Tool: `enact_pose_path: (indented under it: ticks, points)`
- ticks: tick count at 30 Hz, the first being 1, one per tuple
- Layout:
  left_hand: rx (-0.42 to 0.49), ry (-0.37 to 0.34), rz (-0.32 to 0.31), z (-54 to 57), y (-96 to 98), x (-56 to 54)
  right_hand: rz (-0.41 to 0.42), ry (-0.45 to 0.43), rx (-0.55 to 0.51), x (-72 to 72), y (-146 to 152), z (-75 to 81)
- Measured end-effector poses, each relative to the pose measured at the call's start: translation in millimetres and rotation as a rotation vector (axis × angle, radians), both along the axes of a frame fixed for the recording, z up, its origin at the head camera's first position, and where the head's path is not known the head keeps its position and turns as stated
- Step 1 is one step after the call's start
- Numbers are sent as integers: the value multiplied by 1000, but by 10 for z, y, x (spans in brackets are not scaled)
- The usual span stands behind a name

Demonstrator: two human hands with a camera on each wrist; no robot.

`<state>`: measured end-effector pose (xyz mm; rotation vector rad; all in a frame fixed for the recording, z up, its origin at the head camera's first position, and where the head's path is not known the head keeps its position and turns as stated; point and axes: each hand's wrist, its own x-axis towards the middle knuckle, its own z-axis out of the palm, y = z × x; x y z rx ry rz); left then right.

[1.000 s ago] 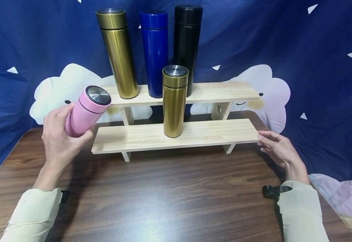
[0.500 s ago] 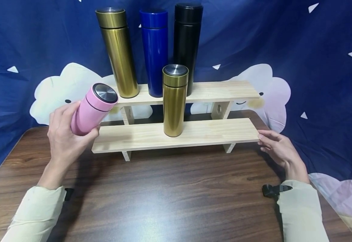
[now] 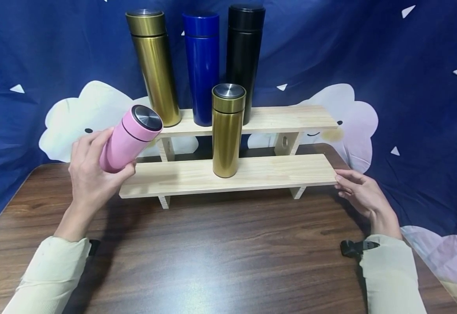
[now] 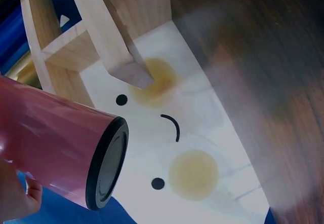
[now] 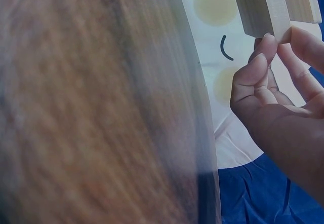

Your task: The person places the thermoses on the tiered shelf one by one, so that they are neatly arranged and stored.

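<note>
My left hand [image 3: 91, 174] grips a pink thermos bottle [image 3: 126, 141] round its body, tilted with its steel-topped lid up and to the right. It overlaps the left end of the two-tier wooden shelf [image 3: 283, 168]. In the left wrist view the black-rimmed base of the pink thermos [image 4: 55, 138] faces the camera beside the shelf end. My right hand [image 3: 363, 194] pinches the front right corner of the lower board between thumb and fingers; the right wrist view shows the fingertips at the board's corner [image 5: 276, 11]. A shorter gold thermos [image 3: 226, 144] stands upright mid-board.
On the upper board stand a tall gold thermos [image 3: 155, 78], a blue one [image 3: 201, 69] and a black one [image 3: 244, 52]. The shelf rests at the back of a dark wooden table [image 3: 220, 253]. A blue patterned cloth [image 3: 421, 113] hangs behind.
My left hand has carried the pink thermos to the right and slightly up, closer to the shelf. My right hand and the other bottles have stayed in place.
</note>
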<state>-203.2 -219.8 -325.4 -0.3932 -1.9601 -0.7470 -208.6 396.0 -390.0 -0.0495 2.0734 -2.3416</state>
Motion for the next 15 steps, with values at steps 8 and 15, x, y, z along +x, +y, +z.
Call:
enact_pose_path:
  ticks: [8, 15]
  points:
    - [4, 12, -35, 54, 121, -26, 1, 5, 1, 3, -1, -5]
    - [21, -9, -66, 131, 213, -48, 1, 5, 1, -5, 5, -12]
